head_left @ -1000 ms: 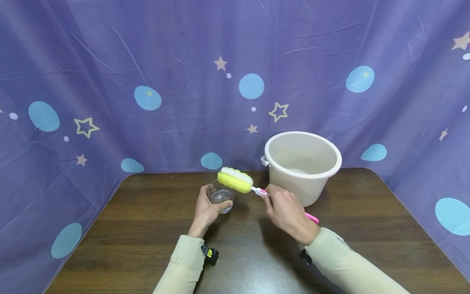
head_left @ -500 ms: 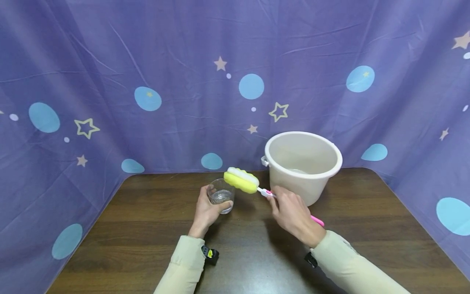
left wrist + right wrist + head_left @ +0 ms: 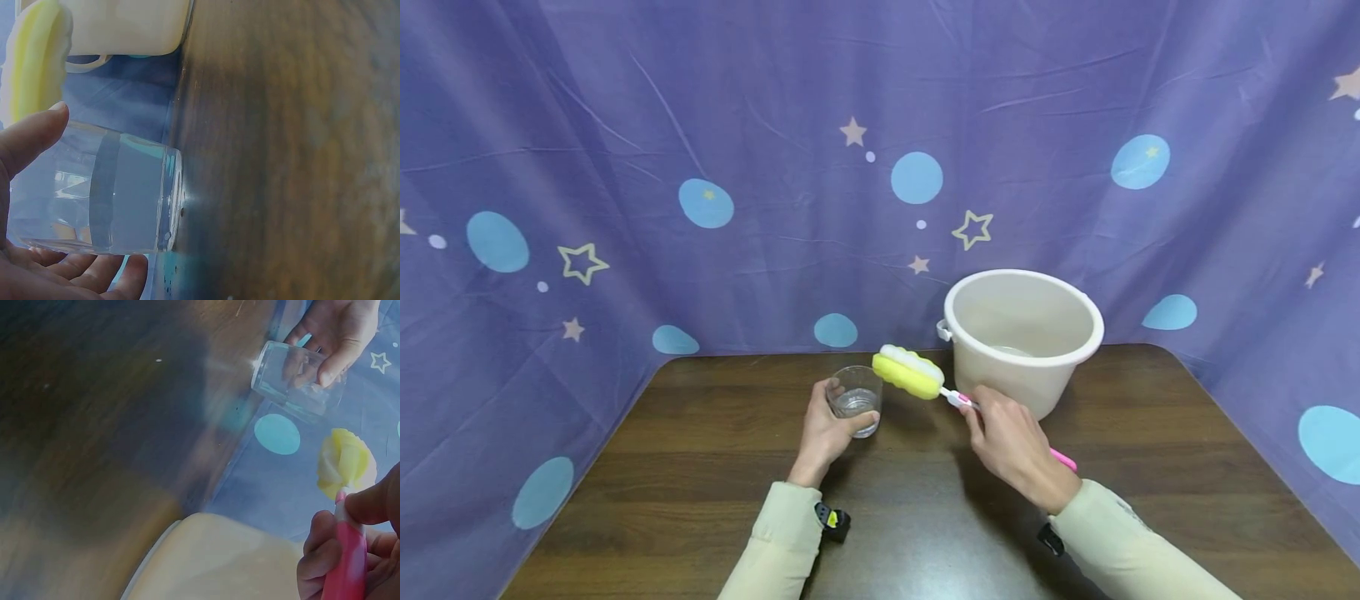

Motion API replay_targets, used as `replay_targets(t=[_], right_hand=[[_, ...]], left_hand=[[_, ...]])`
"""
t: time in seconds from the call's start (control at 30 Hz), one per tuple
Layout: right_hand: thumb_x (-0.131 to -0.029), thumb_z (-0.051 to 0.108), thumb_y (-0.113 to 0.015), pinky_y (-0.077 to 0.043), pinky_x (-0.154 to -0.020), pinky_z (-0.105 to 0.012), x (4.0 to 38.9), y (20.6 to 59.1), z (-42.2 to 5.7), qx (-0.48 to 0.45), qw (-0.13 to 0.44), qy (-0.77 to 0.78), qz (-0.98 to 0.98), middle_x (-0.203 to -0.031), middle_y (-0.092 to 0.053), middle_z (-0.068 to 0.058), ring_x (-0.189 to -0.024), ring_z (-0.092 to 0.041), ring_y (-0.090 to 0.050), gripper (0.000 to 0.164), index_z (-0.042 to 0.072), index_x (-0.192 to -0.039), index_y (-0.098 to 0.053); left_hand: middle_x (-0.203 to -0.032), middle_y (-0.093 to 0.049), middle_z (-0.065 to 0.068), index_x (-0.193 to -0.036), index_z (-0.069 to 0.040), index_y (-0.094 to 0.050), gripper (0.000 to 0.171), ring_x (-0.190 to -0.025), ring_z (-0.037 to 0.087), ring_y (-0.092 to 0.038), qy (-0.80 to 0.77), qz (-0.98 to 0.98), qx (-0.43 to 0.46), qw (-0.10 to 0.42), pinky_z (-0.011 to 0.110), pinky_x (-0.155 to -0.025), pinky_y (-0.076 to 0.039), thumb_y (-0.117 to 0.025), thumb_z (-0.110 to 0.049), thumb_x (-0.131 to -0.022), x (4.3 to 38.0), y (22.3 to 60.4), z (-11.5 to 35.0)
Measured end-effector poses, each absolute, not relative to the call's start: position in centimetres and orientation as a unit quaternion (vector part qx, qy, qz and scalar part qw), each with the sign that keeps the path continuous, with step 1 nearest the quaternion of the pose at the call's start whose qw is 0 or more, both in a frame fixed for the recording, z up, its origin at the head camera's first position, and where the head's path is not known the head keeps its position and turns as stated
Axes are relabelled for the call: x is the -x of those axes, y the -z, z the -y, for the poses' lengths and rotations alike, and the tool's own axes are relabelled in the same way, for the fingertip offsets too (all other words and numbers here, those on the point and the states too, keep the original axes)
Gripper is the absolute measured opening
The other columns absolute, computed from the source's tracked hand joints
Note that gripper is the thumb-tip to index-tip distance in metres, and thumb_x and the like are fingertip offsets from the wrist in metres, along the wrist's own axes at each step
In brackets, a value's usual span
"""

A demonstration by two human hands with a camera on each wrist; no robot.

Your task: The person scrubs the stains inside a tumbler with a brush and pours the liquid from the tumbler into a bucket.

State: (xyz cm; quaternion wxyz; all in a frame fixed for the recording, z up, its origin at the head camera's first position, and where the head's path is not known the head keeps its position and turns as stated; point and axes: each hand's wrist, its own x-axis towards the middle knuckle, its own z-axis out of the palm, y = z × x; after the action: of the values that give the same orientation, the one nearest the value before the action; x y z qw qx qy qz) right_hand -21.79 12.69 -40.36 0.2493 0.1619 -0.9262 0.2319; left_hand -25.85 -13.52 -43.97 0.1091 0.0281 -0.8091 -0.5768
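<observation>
My left hand point(image 3: 826, 432) grips a clear drinking glass point(image 3: 859, 393) from its left side, thumb in front and fingers behind. The glass is upright, its base right at the tabletop in the left wrist view, with some clear liquid low inside. In my right hand point(image 3: 1017, 442) is a bottle brush, held by its pink and white handle point(image 3: 347, 553). Its yellow and white sponge head point(image 3: 908, 372) points left, up in the air just right of the glass rim and apart from it. The handle's pink end sticks out behind my right hand.
A white bucket point(image 3: 970, 377) stands at the back right, close behind my right hand, with a little liquid at its bottom. The brown wooden table point(image 3: 700, 467) ends at a purple curtain point(image 3: 775, 208) with stars and blue dots.
My right hand has moved right and slightly down with the bottle brush, so the sponge head has gone from over the glass rim to beside it. The left hand and glass stay put.
</observation>
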Motion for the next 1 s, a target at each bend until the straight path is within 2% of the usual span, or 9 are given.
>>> replay_targets(t=[0.37,1.0], right_hand=[[-0.086,0.014,-0.068,-0.04,-0.051,-0.037,21.8,41.0,-13.3,-0.159,0.255,-0.233,0.925,-0.066,-0.044,0.005,-0.056,-0.019,-0.044,0.019,0.015,-0.076,-0.052],[-0.086,0.014,-0.068,-0.042,-0.05,-0.042,21.9,42.7,-13.1,-0.132,0.227,-0.24,0.934,-0.066,-0.051,0.004,-0.057,-0.023,-0.051,0.017,0.014,-0.077,-0.054]], left_hand=[[-0.129,-0.052,0.022,-0.131,0.001,-0.04,0.083,-0.12,0.035,-0.049,0.58,0.806,-0.021,0.116,0.046,-0.101,-0.039,-0.087,-0.011,-0.063,25.9,44.0,13.4],[-0.13,-0.052,0.02,-0.132,0.0,-0.04,0.083,-0.121,0.033,-0.048,0.574,0.811,-0.029,0.108,0.044,-0.102,-0.038,-0.087,-0.014,-0.065,25.8,44.0,13.5]])
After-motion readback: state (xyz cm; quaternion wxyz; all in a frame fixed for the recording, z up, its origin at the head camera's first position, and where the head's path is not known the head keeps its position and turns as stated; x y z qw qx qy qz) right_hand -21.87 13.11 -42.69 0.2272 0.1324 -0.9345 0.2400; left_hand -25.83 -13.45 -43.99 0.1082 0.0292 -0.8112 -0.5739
